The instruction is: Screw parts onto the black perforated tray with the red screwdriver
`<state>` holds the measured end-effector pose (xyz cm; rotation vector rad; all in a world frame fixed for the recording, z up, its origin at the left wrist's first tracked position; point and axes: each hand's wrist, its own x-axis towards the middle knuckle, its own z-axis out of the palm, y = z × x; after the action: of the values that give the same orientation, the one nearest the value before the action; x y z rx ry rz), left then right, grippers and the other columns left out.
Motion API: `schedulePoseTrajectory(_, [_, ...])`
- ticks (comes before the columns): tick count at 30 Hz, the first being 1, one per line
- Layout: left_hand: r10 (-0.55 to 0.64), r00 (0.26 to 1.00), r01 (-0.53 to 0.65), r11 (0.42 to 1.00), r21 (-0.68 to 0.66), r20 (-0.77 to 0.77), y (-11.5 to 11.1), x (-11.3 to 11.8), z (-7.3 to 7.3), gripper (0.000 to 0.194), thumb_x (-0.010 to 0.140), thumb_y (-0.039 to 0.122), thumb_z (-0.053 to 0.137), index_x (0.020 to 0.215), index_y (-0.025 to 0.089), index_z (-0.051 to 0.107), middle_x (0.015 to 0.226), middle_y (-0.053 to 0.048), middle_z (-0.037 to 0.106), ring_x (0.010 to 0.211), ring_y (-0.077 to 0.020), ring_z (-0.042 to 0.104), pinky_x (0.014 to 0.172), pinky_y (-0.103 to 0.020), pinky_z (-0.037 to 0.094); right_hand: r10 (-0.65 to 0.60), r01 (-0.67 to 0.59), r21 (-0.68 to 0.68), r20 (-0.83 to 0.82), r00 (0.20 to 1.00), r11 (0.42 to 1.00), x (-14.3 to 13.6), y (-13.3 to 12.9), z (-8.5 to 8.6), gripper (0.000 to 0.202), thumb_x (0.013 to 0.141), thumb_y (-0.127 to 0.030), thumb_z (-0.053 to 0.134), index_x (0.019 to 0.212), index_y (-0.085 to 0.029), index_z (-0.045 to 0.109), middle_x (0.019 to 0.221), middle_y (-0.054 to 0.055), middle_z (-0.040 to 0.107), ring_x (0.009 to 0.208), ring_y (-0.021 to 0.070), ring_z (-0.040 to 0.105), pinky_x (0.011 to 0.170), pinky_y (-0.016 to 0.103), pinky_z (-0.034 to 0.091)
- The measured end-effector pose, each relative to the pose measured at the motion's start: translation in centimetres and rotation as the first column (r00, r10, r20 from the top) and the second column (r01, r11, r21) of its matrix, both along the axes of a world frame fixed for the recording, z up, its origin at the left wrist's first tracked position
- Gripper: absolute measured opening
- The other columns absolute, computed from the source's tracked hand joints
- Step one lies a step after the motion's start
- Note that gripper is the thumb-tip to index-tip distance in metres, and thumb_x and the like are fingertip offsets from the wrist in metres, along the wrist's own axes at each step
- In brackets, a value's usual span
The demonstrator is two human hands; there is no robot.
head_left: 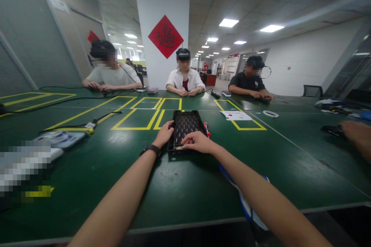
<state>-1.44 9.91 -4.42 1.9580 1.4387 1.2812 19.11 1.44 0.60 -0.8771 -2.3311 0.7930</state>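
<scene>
A black rectangular tray (174,149) lies on the green table in front of me, its inside filled with rows of small dark compartments or fittings. My left hand (164,134), below a dark wristband, grips the tray's left wall with the thumb over the rim. Over the tray's near right part, my right hand (197,141) has its fingers pinched together, low inside the near wall. Beside those fingertips shows a small yellowish piece (179,147); what the fingers hold is too small to make out. A red-handled tool (206,129) rests against the tray's right side.
Yellow tape (131,128) marks rectangles on the table (116,185). Right of the tray lie a white sheet (236,115) and a white ring (270,114). A blue-and-white item (246,200) sits under my right forearm. Bags and a cable are left; several people sit around.
</scene>
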Motion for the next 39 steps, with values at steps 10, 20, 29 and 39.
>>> schedulePoseTrajectory(10, [0.008, 1.000, -0.009, 0.999, -0.035, -0.025, -0.72, 0.13, 0.62, 0.047, 0.069, 0.013, 0.041, 0.116, 0.014, 0.051, 0.119, -0.008, 0.053, 0.108, -0.0193, 0.049, 0.096, -0.033, 0.036, -0.023, 0.022, 0.024, 0.029, 0.999, 0.999, -0.15, -0.22, 0.38, 0.029, 0.069, -0.034, 0.063, 0.089, -0.013, 0.067, 0.074, 0.005, 0.067, 0.064, 0.0113, 0.057, 0.062, 0.022, 0.043])
schedulePoseTrajectory(20, [0.025, 0.993, -0.031, 0.998, -0.050, -0.115, -0.55, -0.04, 0.56, 0.037, 0.071, 0.016, 0.040, 0.101, 0.015, 0.061, 0.107, -0.006, 0.059, 0.101, -0.0191, 0.050, 0.092, -0.033, 0.038, -0.030, 0.029, 0.035, 0.031, 0.999, 0.999, -0.10, -0.11, 0.26, 0.028, 0.070, -0.034, 0.062, 0.087, -0.013, 0.068, 0.073, 0.004, 0.066, 0.063, 0.0108, 0.056, 0.061, 0.021, 0.042])
schedulePoseTrajectory(29, [0.022, 0.992, -0.027, 0.999, -0.041, -0.122, -0.63, 0.00, 0.61, 0.035, 0.071, 0.017, 0.039, 0.097, 0.015, 0.062, 0.104, -0.007, 0.060, 0.098, -0.0190, 0.051, 0.090, -0.033, 0.038, -0.035, 0.033, 0.071, 0.036, 0.999, 0.997, -0.08, -0.15, 0.10, 0.026, 0.071, -0.034, 0.060, 0.085, -0.014, 0.068, 0.073, 0.004, 0.067, 0.063, 0.0108, 0.057, 0.061, 0.021, 0.042])
schedulePoseTrajectory(39, [0.034, 0.990, -0.040, 0.999, -0.035, -0.136, -0.30, -0.07, 0.50, 0.032, 0.071, 0.017, 0.040, 0.093, 0.017, 0.063, 0.100, -0.006, 0.060, 0.096, -0.0190, 0.051, 0.089, -0.032, 0.039, -0.040, 0.036, 0.059, 0.077, 0.996, 0.998, -0.10, -0.24, 0.50, 0.025, 0.072, -0.033, 0.060, 0.086, -0.014, 0.069, 0.073, 0.004, 0.067, 0.062, 0.0104, 0.055, 0.059, 0.021, 0.041])
